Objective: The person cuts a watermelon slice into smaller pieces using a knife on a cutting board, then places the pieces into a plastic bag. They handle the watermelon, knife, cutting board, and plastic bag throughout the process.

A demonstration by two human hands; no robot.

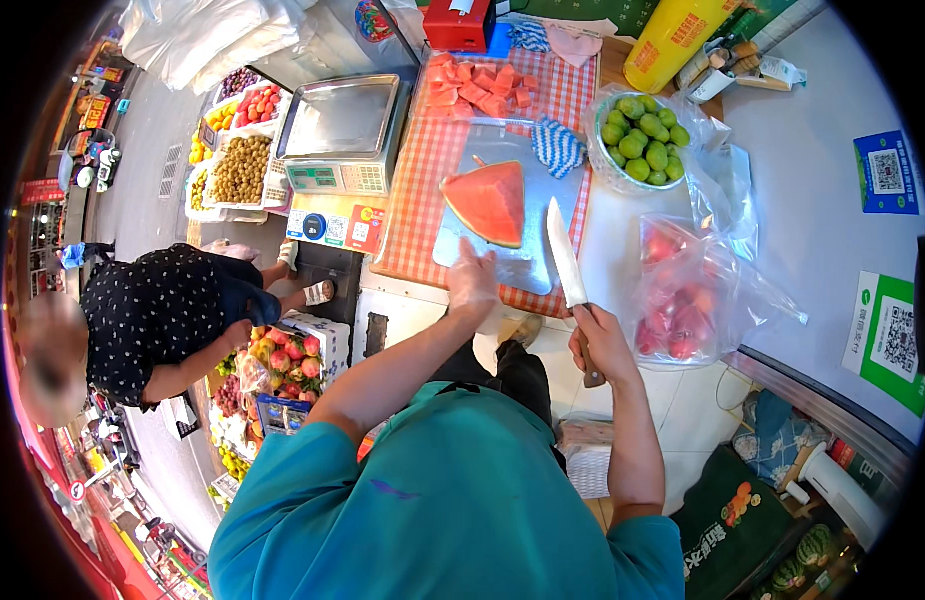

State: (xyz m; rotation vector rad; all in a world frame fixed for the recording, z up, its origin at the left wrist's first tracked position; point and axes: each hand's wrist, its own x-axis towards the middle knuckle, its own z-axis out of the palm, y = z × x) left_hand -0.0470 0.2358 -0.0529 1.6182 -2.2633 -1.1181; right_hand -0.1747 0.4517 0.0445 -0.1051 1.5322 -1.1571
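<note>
A large wedge of red watermelon (490, 205) lies on the pale cutting board (542, 262), its rind edge toward the lower left. Just below it is my left hand (472, 276), fingers stretched toward the fruit and holding nothing; whether they touch the board I cannot tell. My right hand (600, 345) is wrapped round the brown handle of a kitchen knife (562, 252), whose broad blade points away from me at the board's right side. A blue-and-white striped cloth (557, 148) rests at the board's far right. Cut watermelon chunks (472, 88) are heaped beyond the board.
The boards sit on a red checked tablecloth (412, 215). A weighing scale (337, 135) stands at left. To the right are a bowl of green fruit (640, 140) and bagged red fruit (677, 300). A person in a dotted top (152, 315) bends over fruit crates at left.
</note>
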